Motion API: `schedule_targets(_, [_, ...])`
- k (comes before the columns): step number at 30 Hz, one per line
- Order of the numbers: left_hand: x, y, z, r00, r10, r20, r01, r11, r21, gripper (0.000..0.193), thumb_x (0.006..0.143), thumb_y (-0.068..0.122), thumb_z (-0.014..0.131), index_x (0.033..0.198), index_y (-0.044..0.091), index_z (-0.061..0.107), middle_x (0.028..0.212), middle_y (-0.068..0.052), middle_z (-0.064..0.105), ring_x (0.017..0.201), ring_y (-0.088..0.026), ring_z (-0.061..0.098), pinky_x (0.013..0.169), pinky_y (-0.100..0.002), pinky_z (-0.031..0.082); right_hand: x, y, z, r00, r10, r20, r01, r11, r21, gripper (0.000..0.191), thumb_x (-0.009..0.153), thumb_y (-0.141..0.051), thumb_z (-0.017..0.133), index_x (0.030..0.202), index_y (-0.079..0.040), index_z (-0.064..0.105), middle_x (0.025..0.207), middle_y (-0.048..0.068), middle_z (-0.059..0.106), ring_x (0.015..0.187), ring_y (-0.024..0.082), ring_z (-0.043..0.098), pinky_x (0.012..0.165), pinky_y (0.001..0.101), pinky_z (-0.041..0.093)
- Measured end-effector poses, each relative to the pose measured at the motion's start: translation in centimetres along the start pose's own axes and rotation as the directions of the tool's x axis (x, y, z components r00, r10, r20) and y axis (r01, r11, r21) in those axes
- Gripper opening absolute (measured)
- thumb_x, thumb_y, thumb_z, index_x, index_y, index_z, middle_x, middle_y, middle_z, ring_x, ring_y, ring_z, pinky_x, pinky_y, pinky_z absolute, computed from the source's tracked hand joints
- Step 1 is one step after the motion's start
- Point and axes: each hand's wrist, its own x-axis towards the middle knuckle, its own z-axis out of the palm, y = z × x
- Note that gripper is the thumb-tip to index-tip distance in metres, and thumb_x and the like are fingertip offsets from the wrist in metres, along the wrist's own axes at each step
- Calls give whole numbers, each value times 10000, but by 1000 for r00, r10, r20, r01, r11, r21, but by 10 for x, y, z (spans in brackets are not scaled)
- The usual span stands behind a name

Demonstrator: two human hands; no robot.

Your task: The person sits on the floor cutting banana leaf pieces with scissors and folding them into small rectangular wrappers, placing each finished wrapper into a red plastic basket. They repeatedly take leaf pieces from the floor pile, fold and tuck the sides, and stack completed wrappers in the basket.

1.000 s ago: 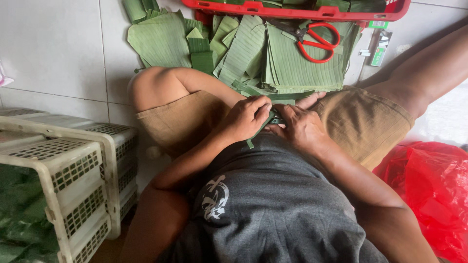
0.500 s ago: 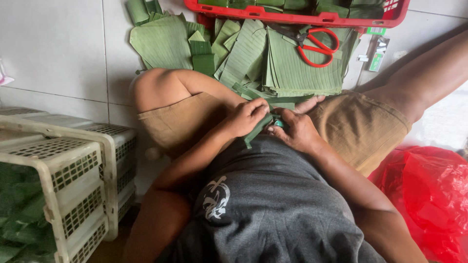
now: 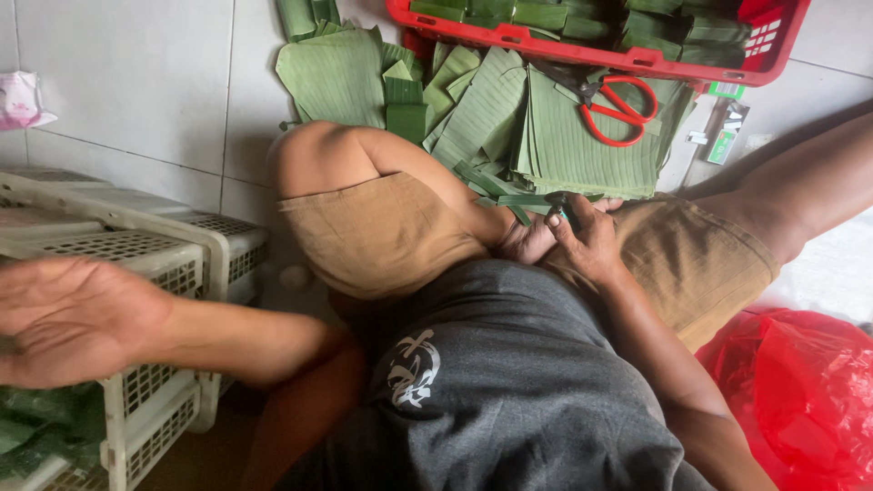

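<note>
My left hand point(image 3: 77, 318) is stretched far out to the left, palm open and blurred, over the white plastic crates point(image 3: 218, 241). It holds nothing. My right hand point(image 3: 582, 241) rests in my lap between my knees, fingers pinched on a small dark-green folded leaf piece point(image 3: 559, 207). Just beyond it lies a stack of cut banana leaf sheets point(image 3: 573, 145) on the tiled floor, with loose green strips point(image 3: 496, 186) at its near edge.
Red-handled scissors point(image 3: 618, 105) lie on the leaf stack. A red crate point(image 3: 582, 50) with folded green parcels stands behind it. A red plastic bag point(image 3: 809, 391) sits at the right. The white crates hold green leaves point(image 3: 36, 427). A pink packet point(image 3: 18, 100) lies far left.
My left hand has let go of the leaf piece and swung out left over the white crates. The right hand stays in my lap with the piece.
</note>
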Motion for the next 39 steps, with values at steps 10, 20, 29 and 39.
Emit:
schedule_targets(10, [16, -314, -3, 780, -616, -113, 49, -120, 992, 215, 1011, 239, 668, 1132, 67, 712, 1027, -94, 777, 903, -233, 767, 740, -358, 588, 9, -19, 1, 995, 78, 63, -95, 942, 322, 570, 1020, -331, 500, 1465, 19, 432, 1228, 133, 660, 824, 158, 648, 727, 302, 530])
schedule_targets(20, [12, -394, -55, 582, -469, -664, 88, -776, 625, 500, 800, 368, 827, 1165, 75, 653, 1243, -142, 653, 1148, -328, 642, 898, -453, 557, -5, -19, -1, 999, 49, 7, -49, 993, 109, 478, 1014, -358, 654, 1337, -15, 571, 1141, 156, 685, 1087, 244, 652, 969, 371, 502])
schedule_targets(29, [3, -406, -83, 657, -542, -524, 44, -666, 745, 194, 851, 97, 649, 999, 33, 756, 1127, -237, 701, 1093, -398, 675, 895, -468, 569, 2, -29, 1, 990, 139, 16, -139, 978, 153, 390, 962, -224, 712, 1269, -20, 586, 1066, 137, 696, 1031, 227, 657, 923, 362, 512])
schedule_targets(39, [41, -319, -20, 501, -761, -413, 646, 11, 763, 147, 824, 141, 679, 882, 7, 660, 805, -55, 632, 708, -149, 621, 618, -364, 547, 40, -56, -15, 955, 294, 35, -283, 869, 405, 173, 1035, -158, 649, 1058, 13, 645, 908, 53, 695, 805, 93, 671, 710, 259, 556])
